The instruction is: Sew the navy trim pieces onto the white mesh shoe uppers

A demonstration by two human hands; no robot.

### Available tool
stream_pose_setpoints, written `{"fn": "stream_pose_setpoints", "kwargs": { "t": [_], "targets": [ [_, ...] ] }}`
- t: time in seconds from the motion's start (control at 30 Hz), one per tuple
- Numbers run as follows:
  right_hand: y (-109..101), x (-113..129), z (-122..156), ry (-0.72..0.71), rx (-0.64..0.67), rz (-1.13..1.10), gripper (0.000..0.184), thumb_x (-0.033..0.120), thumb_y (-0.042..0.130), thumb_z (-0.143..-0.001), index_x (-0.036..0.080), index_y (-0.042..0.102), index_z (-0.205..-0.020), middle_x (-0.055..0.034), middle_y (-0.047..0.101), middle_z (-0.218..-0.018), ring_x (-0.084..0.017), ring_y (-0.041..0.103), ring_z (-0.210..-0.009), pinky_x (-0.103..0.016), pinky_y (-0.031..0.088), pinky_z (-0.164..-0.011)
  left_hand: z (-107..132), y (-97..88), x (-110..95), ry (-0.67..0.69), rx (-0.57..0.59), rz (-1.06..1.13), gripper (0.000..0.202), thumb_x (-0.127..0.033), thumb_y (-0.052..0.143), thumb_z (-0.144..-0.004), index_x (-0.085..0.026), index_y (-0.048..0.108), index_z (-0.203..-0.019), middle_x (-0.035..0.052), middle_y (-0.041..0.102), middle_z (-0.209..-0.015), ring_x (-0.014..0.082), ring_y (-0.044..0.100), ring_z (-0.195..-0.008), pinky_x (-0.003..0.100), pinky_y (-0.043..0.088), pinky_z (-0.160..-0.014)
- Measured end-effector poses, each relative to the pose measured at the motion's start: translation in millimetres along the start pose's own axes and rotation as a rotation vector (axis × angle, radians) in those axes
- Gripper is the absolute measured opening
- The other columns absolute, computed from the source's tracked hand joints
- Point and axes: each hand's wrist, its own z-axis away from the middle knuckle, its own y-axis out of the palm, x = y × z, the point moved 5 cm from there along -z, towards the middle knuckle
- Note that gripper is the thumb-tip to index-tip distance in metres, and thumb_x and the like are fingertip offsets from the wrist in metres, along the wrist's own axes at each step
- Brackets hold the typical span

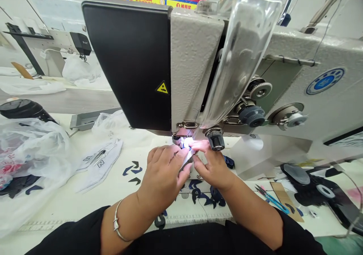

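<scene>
Under the lit needle area of a sewing machine (195,58), both hands meet at a small white perforated fabric piece (189,157) with a dark edge. My left hand (164,168) grips it between thumb and curled fingers from the left. My right hand (211,164) comes from the right, its index finger at the piece close to the presser foot and its thumb bent beside it. The fingers hide most of the piece and the needle tip. Small dark curved cutouts (208,198) lie below my hands, and several more dark cutouts (133,170) lie to the left.
White pieces with an N mark (101,162) and a plastic bag (36,149) lie at left. Blue-handled thread snips (273,200) and a black phone holder (307,187) are at right. A ruler tape (195,221) runs along the near edge. Another sewing machine (56,47) stands behind.
</scene>
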Motion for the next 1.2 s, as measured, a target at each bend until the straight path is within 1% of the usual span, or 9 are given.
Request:
{"fn": "stream_pose_setpoints", "kwargs": {
  "t": [0.07,0.13,0.2,0.33,0.4,0.53,0.77,0.97,1.2],
  "targets": [
    [-2.8,-9.5,1.4,0.111,0.004,-0.008,0.028,0.021,0.055,-0.09,0.023,0.055,-0.118,-0.0081,0.066,-0.107,-0.025,0.064,-0.101,-0.044,0.056,-0.087,-0.4,3.9,0.8,-0.017,0.008,-0.019,0.028,-0.024,0.065,-0.089,-0.017,0.064,-0.116,0.0108,0.067,-0.106,0.0284,0.061,-0.1,0.046,0.046,-0.089],
    [-8.2,-17.0,1.6,0.148,-0.033,0.018,0.027,0.024,0.056,-0.09,0.023,0.056,-0.116,-0.0075,0.066,-0.104,-0.024,0.065,-0.095,-0.041,0.057,-0.081,-0.9,5.3,1.5,-0.026,0.0,-0.025,0.029,-0.024,0.064,-0.09,-0.017,0.064,-0.118,0.0107,0.066,-0.106,0.0277,0.061,-0.099,0.045,0.045,-0.089],
    [-11.9,-20.3,-0.2,0.102,-0.042,0.058,0.024,0.025,0.056,-0.09,0.023,0.059,-0.113,-0.007,0.068,-0.101,-0.025,0.065,-0.093,-0.041,0.056,-0.081,-1.1,5.6,1.5,-0.032,-0.007,-0.029,0.028,-0.023,0.064,-0.09,-0.018,0.064,-0.118,0.0104,0.066,-0.106,0.0273,0.061,-0.099,0.045,0.044,-0.089],
    [-7.2,-19.1,-5.7,-0.043,0.118,0.037,0.026,0.016,0.051,-0.09,0.025,0.063,-0.111,-0.0055,0.07,-0.106,-0.024,0.065,-0.101,-0.042,0.053,-0.091,-1.1,5.9,0.3,-0.044,-0.001,-0.027,0.027,-0.019,0.063,-0.089,-0.019,0.065,-0.116,0.0092,0.067,-0.105,0.0267,0.061,-0.098,0.046,0.043,-0.091],
    [-5.7,-17.2,-7.2,-0.084,0.15,0.003,0.029,0.012,0.05,-0.088,0.025,0.063,-0.111,-0.0052,0.071,-0.107,-0.023,0.065,-0.106,-0.043,0.053,-0.094,-0.9,5.9,-0.1,-0.045,-0.001,-0.027,0.029,-0.017,0.062,-0.089,-0.02,0.065,-0.117,0.009,0.067,-0.105,0.0266,0.062,-0.097,0.046,0.043,-0.091],
    [-5.9,-13.7,-8.1,-0.097,0.133,0.001,0.031,0.011,0.051,-0.088,0.023,0.062,-0.114,-0.0073,0.071,-0.111,-0.025,0.064,-0.11,-0.046,0.053,-0.095,-0.5,4.7,0.6,-0.051,0.001,-0.035,0.029,-0.015,0.061,-0.088,-0.021,0.066,-0.116,0.0091,0.068,-0.104,0.0268,0.062,-0.096,0.047,0.042,-0.092],
    [-7.3,-8.6,-7.4,-0.093,0.094,0.039,0.031,0.014,0.053,-0.089,0.025,0.061,-0.117,-0.0059,0.071,-0.109,-0.024,0.065,-0.108,-0.045,0.053,-0.094,-2.5,-0.2,0.9,-0.063,-0.003,-0.06,0.031,-0.012,0.061,-0.086,-0.022,0.068,-0.114,0.0085,0.068,-0.106,0.0264,0.061,-0.098,0.049,0.039,-0.097],
    [-7.0,-6.5,-4.5,-0.107,0.077,0.051,0.035,0.011,0.056,-0.087,0.024,0.06,-0.119,-0.0064,0.07,-0.111,-0.025,0.064,-0.109,-0.047,0.051,-0.096,-3.3,-1.3,0.2,-0.074,-0.031,-0.07,0.025,-0.013,0.062,-0.088,-0.024,0.069,-0.109,0.0063,0.069,-0.102,0.0246,0.063,-0.098,0.051,0.036,-0.101],
    [-5.6,-5.8,-3.9,-0.113,0.082,0.074,0.038,0.009,0.054,-0.085,0.025,0.059,-0.119,-0.0069,0.069,-0.112,-0.025,0.064,-0.108,-0.048,0.051,-0.094,-2.6,0.0,0.7,-0.079,-0.035,-0.072,0.024,-0.014,0.062,-0.088,-0.024,0.069,-0.11,0.0068,0.069,-0.104,0.0249,0.063,-0.102,0.052,0.034,-0.103]
  ]
}}
